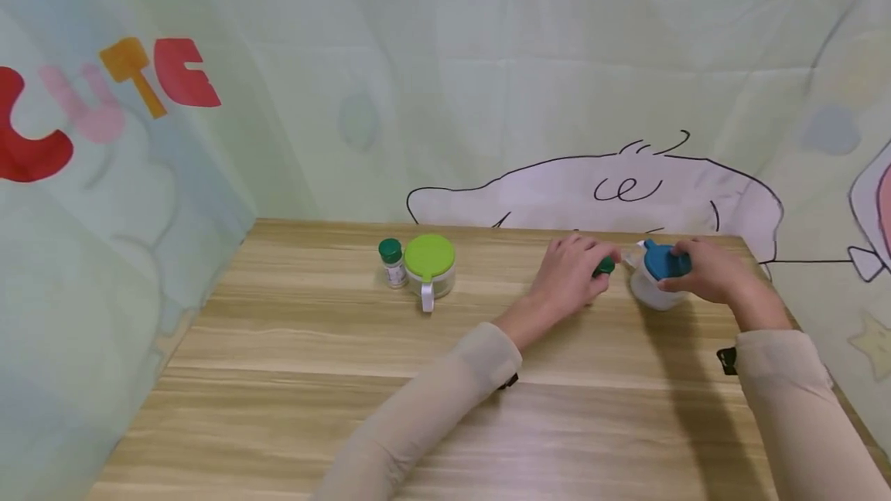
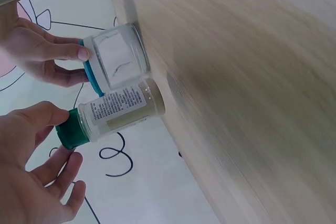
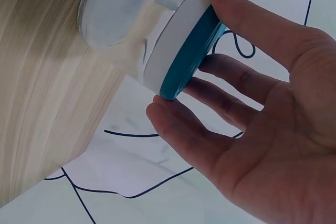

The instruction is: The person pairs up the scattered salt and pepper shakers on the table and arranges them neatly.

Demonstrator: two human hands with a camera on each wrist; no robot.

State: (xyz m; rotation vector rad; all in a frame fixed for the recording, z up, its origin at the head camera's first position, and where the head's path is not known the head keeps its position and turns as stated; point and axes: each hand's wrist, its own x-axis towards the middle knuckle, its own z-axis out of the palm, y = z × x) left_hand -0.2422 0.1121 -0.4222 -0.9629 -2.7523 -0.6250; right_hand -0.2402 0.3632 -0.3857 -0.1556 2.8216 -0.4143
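My left hand [image 1: 574, 269] pinches the dark green cap of a spice bottle [image 2: 123, 109] between thumb and fingers. The bottle is clear with a printed label, and its base is at the tabletop. Beside it, my right hand [image 1: 710, 273] holds the rim of a blue lid [image 3: 191, 51] with spread, bent fingers. That lid sits on a clear seasoning jar [image 2: 118, 59] with whitish contents, standing on the table close to the bottle. In the head view the left hand hides most of the bottle, leaving part of its green cap [image 1: 604, 266] showing.
Farther left on the wooden table [image 1: 313, 331] stand a second spice bottle [image 1: 394, 269] with a green cap and a jar with a lime-green lid [image 1: 429, 257] and white handle. A printed cloth backdrop [image 1: 313, 99] rises behind the table's back edge.
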